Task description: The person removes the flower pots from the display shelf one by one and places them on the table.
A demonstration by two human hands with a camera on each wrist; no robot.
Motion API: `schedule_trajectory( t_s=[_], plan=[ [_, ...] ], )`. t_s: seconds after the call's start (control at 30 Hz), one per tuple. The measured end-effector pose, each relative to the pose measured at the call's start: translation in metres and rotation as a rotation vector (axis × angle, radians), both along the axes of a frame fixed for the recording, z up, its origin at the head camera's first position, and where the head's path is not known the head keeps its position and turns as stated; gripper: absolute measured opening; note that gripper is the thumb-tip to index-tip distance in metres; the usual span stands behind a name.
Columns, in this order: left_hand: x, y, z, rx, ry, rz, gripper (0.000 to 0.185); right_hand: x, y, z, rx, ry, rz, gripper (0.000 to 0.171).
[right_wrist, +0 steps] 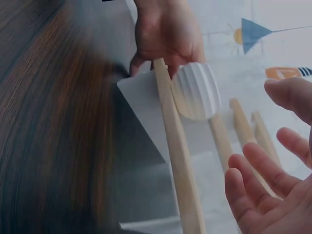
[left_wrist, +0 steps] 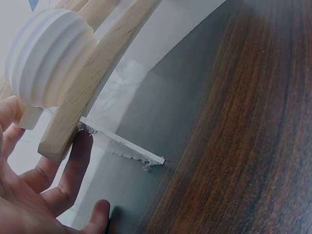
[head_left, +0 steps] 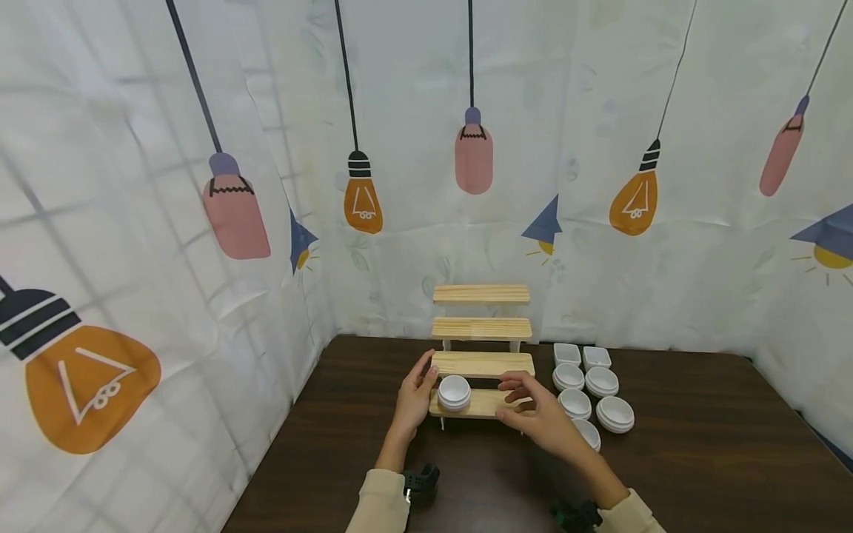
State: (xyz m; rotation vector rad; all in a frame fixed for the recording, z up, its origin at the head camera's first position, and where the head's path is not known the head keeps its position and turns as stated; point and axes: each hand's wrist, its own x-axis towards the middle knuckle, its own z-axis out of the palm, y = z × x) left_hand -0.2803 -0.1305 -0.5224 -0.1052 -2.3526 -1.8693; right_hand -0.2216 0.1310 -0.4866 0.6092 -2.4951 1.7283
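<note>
Resting on the left end of the lowest step of a wooden tiered stand (head_left: 481, 403), a stack of white ribbed bowls (head_left: 455, 392) sits just beside the left hand (head_left: 415, 396). That hand lies at the stand's left edge, its fingers straight and pressed against the end of the bottom board; the left wrist view shows the fingertips (left_wrist: 80, 156) under the wood, with the stack (left_wrist: 46, 58) directly above them. From this hand the stack lies a little to the right and forward, close enough that the thumb seems to touch it, though the head view is too small to be sure.

The right hand (head_left: 533, 414) hovers over the right part of the same step, fingers loosely spread and holding nothing, palm turned toward the stack. From it the stack lies to the left along the board, farther off than from the left hand.

The stack stands upright, mouths up, its axis vertical. The step's long axis runs left to right across the dark wooden table (head_left: 700, 459), with three higher steps rising behind. More white bowls (head_left: 593, 396) are grouped on the table right of the stand.
</note>
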Motion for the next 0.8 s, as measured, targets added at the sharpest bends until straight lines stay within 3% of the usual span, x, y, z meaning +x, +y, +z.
schedule_trajectory(
  t_s=[0.37, 0.8],
  plan=[
    [0.001, -0.001, 0.001, 0.0, 0.006, 0.001, 0.047, -0.012, -0.026, -0.01, 0.027, -0.02, -0.026, 0.061],
    [0.0, 0.0, 0.0, 0.01, -0.002, -0.01, 0.048, -0.021, -0.051, -0.017, 0.005, -0.012, -0.046, 0.06]
  ],
)
